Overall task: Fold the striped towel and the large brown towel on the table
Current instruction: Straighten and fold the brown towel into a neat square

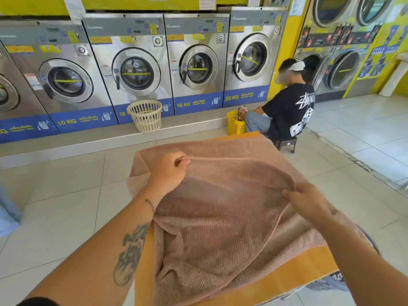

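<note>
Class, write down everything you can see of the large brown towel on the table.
The brown towel is large, pinkish-brown terry with a ribbed pile and a narrow hem. It lies spread over most of the orange table, rumpled at the near end. The left hand and right hand each pinch its hemmed edge, which arches between them above the layer below.

Row of steel washing machines [132, 69] along the back, up on a low grey step [88, 144] — blue strips across the bases. Cream laundry basket [145, 115] on that step, yellow basket [235, 125] further right. Just beside it, a person [289, 111] in a black T-shirt, seated on a small dark stool [287, 144]. Stacked dryers [340, 51] at right against a yellow wall [287, 47]. Pale glossy floor tiles [66, 206] — bright, even light all over.
</note>
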Motion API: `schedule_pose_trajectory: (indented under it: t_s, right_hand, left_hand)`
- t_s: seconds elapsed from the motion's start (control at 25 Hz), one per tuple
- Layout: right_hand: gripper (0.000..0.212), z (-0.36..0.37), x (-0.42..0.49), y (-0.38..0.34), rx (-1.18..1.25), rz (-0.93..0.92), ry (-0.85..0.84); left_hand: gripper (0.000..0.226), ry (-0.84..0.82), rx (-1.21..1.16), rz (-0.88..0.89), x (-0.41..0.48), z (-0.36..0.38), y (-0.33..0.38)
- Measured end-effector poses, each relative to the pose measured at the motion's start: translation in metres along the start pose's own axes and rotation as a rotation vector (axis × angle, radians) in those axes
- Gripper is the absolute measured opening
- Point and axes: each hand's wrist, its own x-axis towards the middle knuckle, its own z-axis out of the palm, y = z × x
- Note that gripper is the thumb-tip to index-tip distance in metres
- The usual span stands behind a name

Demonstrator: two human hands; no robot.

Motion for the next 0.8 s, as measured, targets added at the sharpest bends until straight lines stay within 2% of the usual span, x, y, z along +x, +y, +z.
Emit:
schedule_pose_trajectory:
  t_s: [0.12,0.16,0.24,0.32,0.36,0.44,0.48,0.52,0.6,0.68,0.8]
  right_hand:
    - [0.017,0.016,-0.001,-0.008,-0.109,0.019,-0.002]
    - [0.029,0.021,-0.001,-0.015,-0.182,-0.01,0.024]
    - [0.055,0.033,-0.001,-0.039,-0.31,-0.203,0.059]
    - [0.066,0.049,-0.004,-0.078,-0.337,-0.435,0.025]
    - [0.065,0.06,-0.004,-0.096,-0.37,-0.525,-0.019]
    - [0.038,0.083,-0.004,-0.125,-0.49,-0.626,-0.085]
    - [0.021,0.092,-0.002,-0.135,-0.538,-0.638,-0.095]
    - [0.018,0.097,0.001,-0.142,-0.535,-0.643,-0.098]
    - [0.021,0.1,0.008,-0.153,-0.38,-0.67,-0.095]
    - [0.022,0.094,0.016,-0.166,-0.234,-0.754,-0.032]
    - [0.024,0.079,0.024,-0.18,-0.261,-0.798,0.043]
  left_hand:
    - [0.014,-0.078,0.07,0.171,0.028,0.011,0.018]
    - [0.014,-0.101,0.077,0.202,0.034,0.016,0.019]
    - [0.014,-0.175,0.075,0.25,0.039,0.024,0.018]
    - [0.016,-0.229,0.054,0.3,0.041,0.03,0.017]
    - [0.017,-0.232,0.035,0.323,0.042,0.031,0.016]
    - [0.017,-0.182,-0.002,0.35,0.043,0.031,0.01]
    - [0.017,-0.151,-0.015,0.339,0.044,0.029,0.003]
    - [0.015,-0.126,-0.02,0.311,0.044,0.027,-0.007]
    - [0.012,-0.085,0.008,0.208,0.044,0.021,-0.039]
    - [0.02,-0.043,0.053,0.053,0.039,0.016,-0.08]
    - [0.021,0.004,0.138,-0.155,0.035,0.005,-0.143]
